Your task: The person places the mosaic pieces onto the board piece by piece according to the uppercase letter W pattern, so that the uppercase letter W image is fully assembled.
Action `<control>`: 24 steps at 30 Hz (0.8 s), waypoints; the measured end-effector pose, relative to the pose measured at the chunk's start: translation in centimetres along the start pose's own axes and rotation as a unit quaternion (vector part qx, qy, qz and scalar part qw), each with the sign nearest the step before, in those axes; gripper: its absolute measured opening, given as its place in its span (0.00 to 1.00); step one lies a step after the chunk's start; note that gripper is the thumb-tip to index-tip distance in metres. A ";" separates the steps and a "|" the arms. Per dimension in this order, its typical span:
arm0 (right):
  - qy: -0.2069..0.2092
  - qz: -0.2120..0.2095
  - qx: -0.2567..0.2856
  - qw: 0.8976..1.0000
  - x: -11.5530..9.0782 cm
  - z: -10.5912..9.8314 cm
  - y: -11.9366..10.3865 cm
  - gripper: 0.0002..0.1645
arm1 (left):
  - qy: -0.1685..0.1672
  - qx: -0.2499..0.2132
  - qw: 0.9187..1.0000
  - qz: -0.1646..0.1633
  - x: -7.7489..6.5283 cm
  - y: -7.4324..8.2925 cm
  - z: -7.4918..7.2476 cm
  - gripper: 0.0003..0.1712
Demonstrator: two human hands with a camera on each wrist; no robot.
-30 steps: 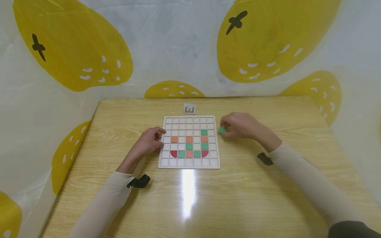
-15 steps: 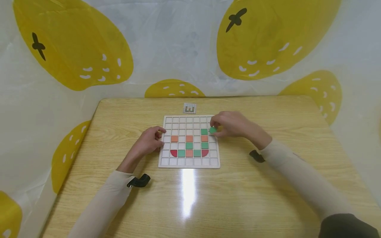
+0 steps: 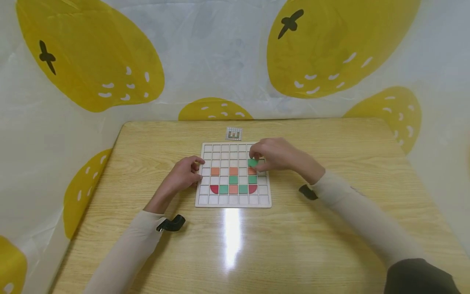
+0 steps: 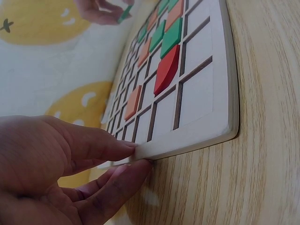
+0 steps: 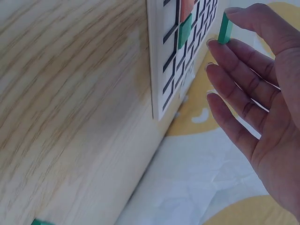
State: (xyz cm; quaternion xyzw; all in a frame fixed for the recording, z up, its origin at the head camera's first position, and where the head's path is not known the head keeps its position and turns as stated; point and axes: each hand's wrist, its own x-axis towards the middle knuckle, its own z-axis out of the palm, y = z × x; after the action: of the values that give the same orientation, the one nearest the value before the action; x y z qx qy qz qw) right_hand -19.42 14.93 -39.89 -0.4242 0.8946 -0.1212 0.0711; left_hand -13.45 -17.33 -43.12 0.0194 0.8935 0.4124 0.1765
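A pale square grid board (image 3: 223,201) lies on the table, with green, orange and red tiles in some of its cells. My left hand (image 3: 182,173) holds the board's left edge. In the left wrist view its thumb (image 4: 101,145) lies on the rim, and a finger meets the side just below. Over the right part of the board, my right hand (image 3: 274,153) pinches a green tile (image 5: 225,29) between thumb and fingertips. The tile stands on edge, clear of the board in the right wrist view; from the head it overlaps a green tile's cell in the right-hand columns.
A small card (image 3: 233,133) printed with a grid pattern lies just beyond the board. The wooden table (image 3: 312,237) reaches a fruit-patterned sheet (image 3: 220,49) behind it. Something green (image 5: 42,222) shows at the bottom edge of the right wrist view.
My right hand has moved left with the green tile, from the table beside the board to over its right-hand columns. The left hand has stayed at the board's edge.
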 end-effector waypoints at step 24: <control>-0.011 -0.061 0.010 0.998 3.1 1.7 -1.9 0.14 | 0.002 0.010 1.000 -0.002 0.3 -0.3 0.0 0.27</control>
State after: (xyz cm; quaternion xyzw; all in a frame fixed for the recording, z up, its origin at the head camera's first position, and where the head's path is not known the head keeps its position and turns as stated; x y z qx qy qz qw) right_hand -19.52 11.12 -41.09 -0.4781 0.8652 -0.1296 0.0777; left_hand -13.66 -17.46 -43.45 0.0186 0.8979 0.4031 0.1756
